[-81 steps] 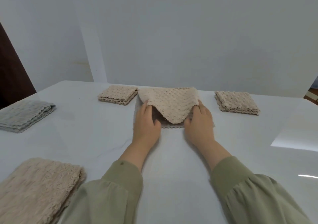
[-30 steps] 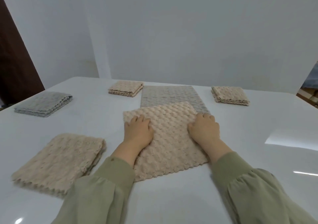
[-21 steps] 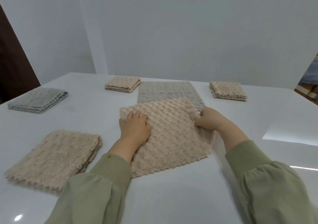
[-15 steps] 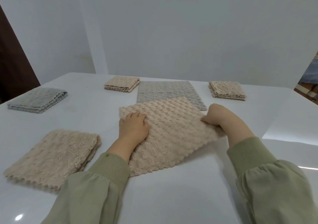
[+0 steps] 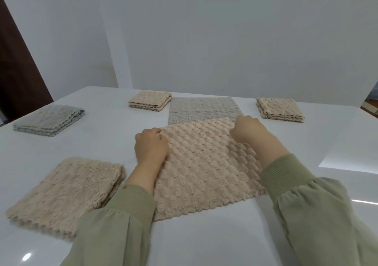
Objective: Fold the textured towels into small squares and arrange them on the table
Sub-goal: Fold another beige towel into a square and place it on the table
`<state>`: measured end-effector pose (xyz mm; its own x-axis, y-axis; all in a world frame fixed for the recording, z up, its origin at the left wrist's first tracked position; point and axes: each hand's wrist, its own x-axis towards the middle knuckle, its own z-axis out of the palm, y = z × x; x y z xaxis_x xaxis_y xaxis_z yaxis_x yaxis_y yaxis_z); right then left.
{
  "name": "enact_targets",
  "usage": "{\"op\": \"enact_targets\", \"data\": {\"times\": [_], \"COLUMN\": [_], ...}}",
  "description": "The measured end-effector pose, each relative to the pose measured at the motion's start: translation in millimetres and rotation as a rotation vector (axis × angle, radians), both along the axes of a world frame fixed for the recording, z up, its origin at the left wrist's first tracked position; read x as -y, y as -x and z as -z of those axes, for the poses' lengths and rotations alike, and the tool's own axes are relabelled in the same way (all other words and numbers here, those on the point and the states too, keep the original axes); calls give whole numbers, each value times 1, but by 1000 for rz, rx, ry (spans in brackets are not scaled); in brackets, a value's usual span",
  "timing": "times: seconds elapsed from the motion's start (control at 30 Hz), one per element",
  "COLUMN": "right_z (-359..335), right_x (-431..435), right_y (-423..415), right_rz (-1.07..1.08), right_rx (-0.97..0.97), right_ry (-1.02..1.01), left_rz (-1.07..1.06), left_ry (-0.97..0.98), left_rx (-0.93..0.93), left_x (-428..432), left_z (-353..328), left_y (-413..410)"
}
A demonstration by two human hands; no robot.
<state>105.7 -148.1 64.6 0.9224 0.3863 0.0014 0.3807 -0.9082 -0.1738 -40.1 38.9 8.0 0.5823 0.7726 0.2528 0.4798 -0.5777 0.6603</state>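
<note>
Both hands curl their fingers onto the far corners of an open beige bobble-textured towel [image 5: 206,163] spread flat at the middle of the glossy white table [image 5: 204,237]: the left hand [image 5: 150,146] pinches the 11 o'clock corner, the right hand [image 5: 248,130] seems to grip the 1 o'clock corner, though its fingertips are hidden. A flat grey textured towel [image 5: 201,109] lies just beyond at 12 o'clock, partly overlapped. A folded fluffy beige towel [image 5: 67,192] sits at 8 o'clock.
</note>
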Motion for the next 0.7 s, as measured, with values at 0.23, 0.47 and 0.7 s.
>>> {"op": "enact_targets", "data": {"times": [0.23, 0.47, 0.7], "right_z": [60, 64, 56], "right_x": [-9, -9, -7], "right_y": [-21, -30, -22], "right_rz": [157, 95, 61], "right_rx": [188, 182, 7], "right_ry": [-225, -311, -847], "left_rz": [-46, 10, 102], "left_ry": [-87, -3, 333], "left_rx": [-232, -89, 326], "left_x": [-12, -13, -5], "left_z": [5, 4, -4], "left_y": [-1, -5, -2]}}
